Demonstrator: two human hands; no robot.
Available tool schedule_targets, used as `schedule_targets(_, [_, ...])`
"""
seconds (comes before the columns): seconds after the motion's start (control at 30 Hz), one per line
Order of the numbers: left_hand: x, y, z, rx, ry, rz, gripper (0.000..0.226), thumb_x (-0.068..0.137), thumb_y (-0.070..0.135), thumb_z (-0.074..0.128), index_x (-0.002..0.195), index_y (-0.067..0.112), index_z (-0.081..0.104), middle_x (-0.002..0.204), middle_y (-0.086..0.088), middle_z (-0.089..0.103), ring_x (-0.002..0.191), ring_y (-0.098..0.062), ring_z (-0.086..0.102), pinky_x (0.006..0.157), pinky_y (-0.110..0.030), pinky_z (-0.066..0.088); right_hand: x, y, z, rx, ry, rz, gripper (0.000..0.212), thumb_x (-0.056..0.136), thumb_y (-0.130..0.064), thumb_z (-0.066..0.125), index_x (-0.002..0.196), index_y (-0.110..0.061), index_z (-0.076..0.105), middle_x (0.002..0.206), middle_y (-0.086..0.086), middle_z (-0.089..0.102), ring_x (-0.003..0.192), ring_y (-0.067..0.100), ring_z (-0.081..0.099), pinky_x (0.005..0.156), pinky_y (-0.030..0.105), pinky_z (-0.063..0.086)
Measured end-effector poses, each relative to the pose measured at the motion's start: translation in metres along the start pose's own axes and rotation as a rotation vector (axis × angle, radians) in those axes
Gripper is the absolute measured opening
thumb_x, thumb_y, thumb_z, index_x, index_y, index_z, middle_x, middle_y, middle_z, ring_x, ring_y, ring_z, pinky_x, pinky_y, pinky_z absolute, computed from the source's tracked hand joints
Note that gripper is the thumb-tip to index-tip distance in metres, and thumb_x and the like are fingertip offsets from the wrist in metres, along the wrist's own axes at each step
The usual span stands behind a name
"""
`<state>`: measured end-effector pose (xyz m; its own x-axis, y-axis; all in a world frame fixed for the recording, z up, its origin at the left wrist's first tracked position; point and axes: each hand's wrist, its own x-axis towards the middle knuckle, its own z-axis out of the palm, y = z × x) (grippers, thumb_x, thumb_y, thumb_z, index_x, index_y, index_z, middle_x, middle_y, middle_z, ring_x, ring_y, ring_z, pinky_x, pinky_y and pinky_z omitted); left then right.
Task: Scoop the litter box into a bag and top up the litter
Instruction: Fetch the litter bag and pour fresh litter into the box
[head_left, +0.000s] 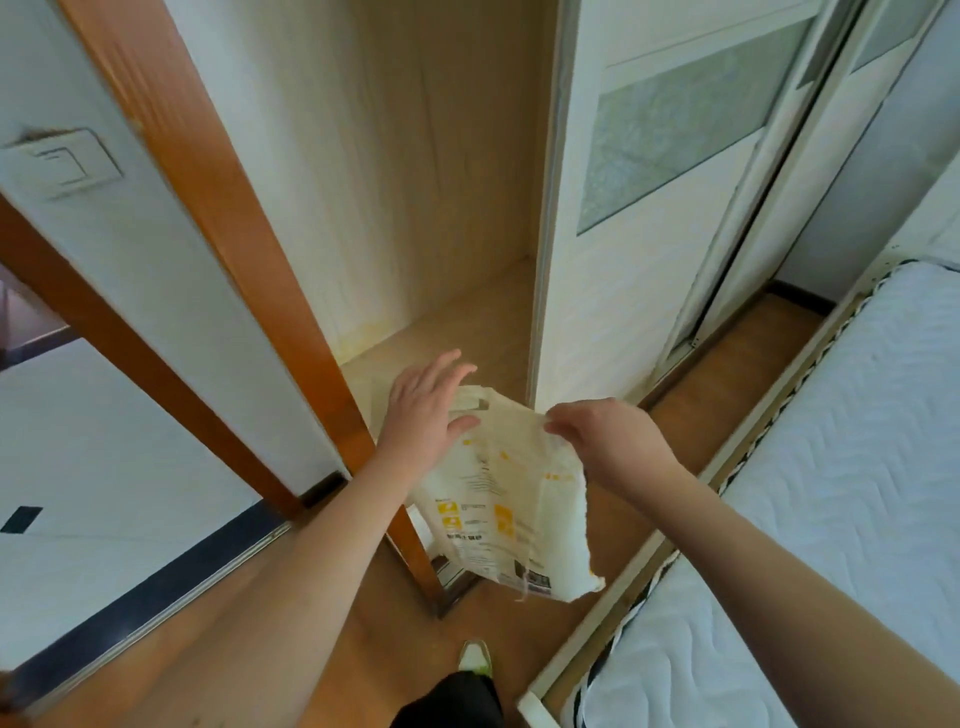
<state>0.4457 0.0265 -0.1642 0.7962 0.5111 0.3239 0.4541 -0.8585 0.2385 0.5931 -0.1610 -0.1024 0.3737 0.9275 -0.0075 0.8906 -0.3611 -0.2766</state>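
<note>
Head view, near to far: one shoe (476, 657) and a dark trouser leg (452, 699) at the bottom edge, standing on a wood floor (332, 649). Mattress (810, 519) in a pale frame fills the lower right corner, cut off by the frame edge; only a narrow strip of floor runs between it and the wooden door frame (171, 171) on the left.

Both forearms reach forward. Right hand (605, 441) pinches the upper edge of a cream litter bag (498, 499) with yellow print, fingers closed on it. Left hand (423, 410) is spread wide, palm against the bag's top left corner near its cut-out handle, not gripping. Bag hangs in the air, limp and crumpled, over the wardrobe threshold. Print too blurred to read; can't tell how full it is.

Beyond: open wardrobe bay (415, 208), floor bare. Sliding door (649, 182) with frosted panel stands at its right edge. Light switch (62, 161) on the left wall. Litter box not in view.
</note>
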Motion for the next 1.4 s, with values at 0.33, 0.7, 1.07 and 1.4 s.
schedule_targets(0.33, [-0.014, 0.056, -0.021, -0.3, -0.153, 0.273, 0.025, 0.077, 0.004, 0.076, 0.098, 0.015, 0.073, 0.087, 0.003, 0.057, 0.081, -0.016, 0.055, 0.069, -0.028, 0.041, -0.13, 0.0, -0.02, -0.047, 0.128, 0.214, 0.015, 0.095, -0.027, 0.054, 0.096, -0.031, 0.069, 0.08, -0.008, 0.064, 0.083, 0.015, 0.059, 0.067, 0.03, 0.048])
schedule_targets(0.7, [-0.069, 0.155, -0.043, -0.358, -0.667, 0.591, 0.015, 0.083, 0.034, 0.073, 0.073, 0.023, 0.072, 0.068, 0.006, 0.067, 0.071, -0.014, 0.063, 0.065, -0.037, 0.049, -0.301, -0.037, 0.004, -0.03, 0.266, 0.758, 0.023, 0.098, -0.031, 0.049, 0.104, -0.037, 0.07, 0.082, -0.001, 0.056, 0.079, 0.021, 0.055, 0.071, 0.03, 0.043])
schedule_targets(1.07, [-0.191, 0.319, -0.068, -0.51, -0.9, 0.951, 0.025, 0.085, 0.044, 0.07, 0.075, 0.021, 0.07, 0.071, 0.005, 0.069, 0.068, -0.011, 0.062, 0.069, -0.036, 0.049, -0.501, -0.062, 0.025, -0.106, 0.386, 1.168, 0.024, 0.099, -0.035, 0.047, 0.107, -0.036, 0.07, 0.09, -0.005, 0.066, 0.101, 0.02, 0.051, 0.083, 0.031, 0.028])
schedule_targets(1.4, [-0.355, 0.48, -0.093, -0.528, -0.908, 1.31, 0.017, 0.082, 0.042, 0.074, 0.087, 0.025, 0.076, 0.075, 0.009, 0.07, 0.073, -0.008, 0.063, 0.069, -0.035, 0.054, -0.679, -0.116, 0.034, -0.09, 0.391, 1.246, 0.042, 0.085, -0.041, 0.067, 0.126, -0.032, 0.057, 0.126, -0.01, 0.061, 0.122, 0.016, 0.048, 0.106, 0.033, 0.03])
